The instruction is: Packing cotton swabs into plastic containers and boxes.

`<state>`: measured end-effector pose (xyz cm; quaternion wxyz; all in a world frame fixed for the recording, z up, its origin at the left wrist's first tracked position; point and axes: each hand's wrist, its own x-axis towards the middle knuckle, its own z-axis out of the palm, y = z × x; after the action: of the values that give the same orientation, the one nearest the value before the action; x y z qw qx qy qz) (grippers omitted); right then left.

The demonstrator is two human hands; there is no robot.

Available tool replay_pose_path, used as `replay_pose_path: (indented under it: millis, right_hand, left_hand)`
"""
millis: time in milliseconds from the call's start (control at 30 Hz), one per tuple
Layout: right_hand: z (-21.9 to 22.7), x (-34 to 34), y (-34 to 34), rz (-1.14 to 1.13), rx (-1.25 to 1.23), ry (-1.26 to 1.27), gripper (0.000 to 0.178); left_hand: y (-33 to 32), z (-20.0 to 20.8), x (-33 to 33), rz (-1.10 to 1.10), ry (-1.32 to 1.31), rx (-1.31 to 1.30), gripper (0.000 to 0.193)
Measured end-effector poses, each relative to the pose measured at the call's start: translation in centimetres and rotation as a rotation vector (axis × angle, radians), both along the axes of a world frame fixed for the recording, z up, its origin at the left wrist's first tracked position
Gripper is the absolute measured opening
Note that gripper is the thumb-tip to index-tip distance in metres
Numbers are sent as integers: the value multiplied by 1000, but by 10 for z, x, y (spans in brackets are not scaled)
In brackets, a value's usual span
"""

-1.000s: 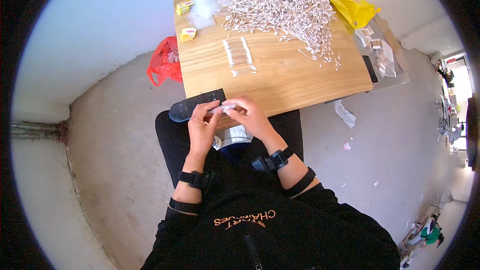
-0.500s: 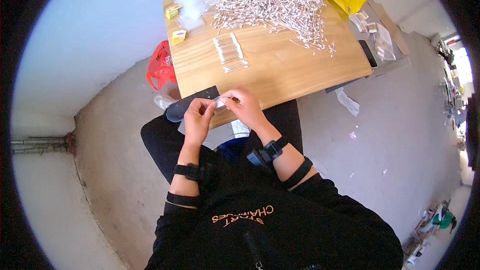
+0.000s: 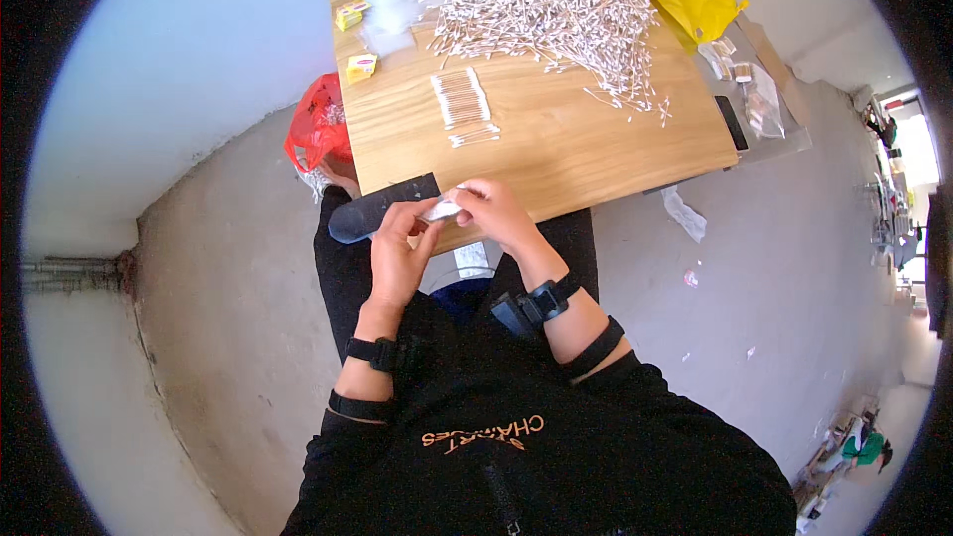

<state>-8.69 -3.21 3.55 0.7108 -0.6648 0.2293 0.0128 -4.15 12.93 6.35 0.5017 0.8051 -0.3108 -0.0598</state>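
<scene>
Over the near edge of the wooden table (image 3: 556, 164), my left hand (image 3: 399, 256) and my right hand (image 3: 496, 214) pinch a small whitish, translucent plastic bag (image 3: 443, 209) between them. Fingers cover part of it, and its contents, if any, cannot be made out. Beyond my hands lies a neat row of cotton swabs (image 3: 461, 97), with a few loose swabs (image 3: 475, 136) just below it. A large heap of cotton swabs (image 3: 546, 15) covers the far middle of the table.
Two small yellow boxes (image 3: 361, 67) and a stack of clear plastic bags (image 3: 385, 15) sit at the far left. A dark flat strip (image 3: 369, 211) lies beside my left hand. A red bag (image 3: 320, 124) hangs at left; a yellow bag (image 3: 695, 5) and a phone (image 3: 731, 123) lie right.
More of the whitish bag shows between my fingers, and my right hand has shifted slightly right. The view has moved a little; the swabs on the table look unchanged.
</scene>
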Motion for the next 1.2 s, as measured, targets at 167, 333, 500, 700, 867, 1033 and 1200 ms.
replay_pose_path:
  millis: [167, 333, 500, 700, 867, 1033, 1200]
  right_hand:
    - [4, 1, 5, -20, -21, 25, 20]
    - [24, -17, 9, 24, -802, -329, 22]
    - [29, -17, 15, 171, -993, -428, 21]
    - [40, -15, 3, 217, -931, -361, 17]
    - [41, -22, -2, 203, -733, -258, 18]
    - [33, -21, -12, 27, -222, -313, 23]
    - [39, -30, -16, 18, 394, -320, 32]
  left_hand:
    - [2, -5, 3, 17, -73, 89, 23]
    - [6, -7, 3, -20, -105, 147, 22]
    - [8, -10, 1, -46, -66, 113, 25]
    - [8, -2, -3, 96, 278, 57, 25]
    - [-1, 15, 3, 36, -208, 87, 23]
    - [-9, 34, -2, 212, -312, -15, 56]
    - [-8, 52, -4, 231, 57, -175, 46]
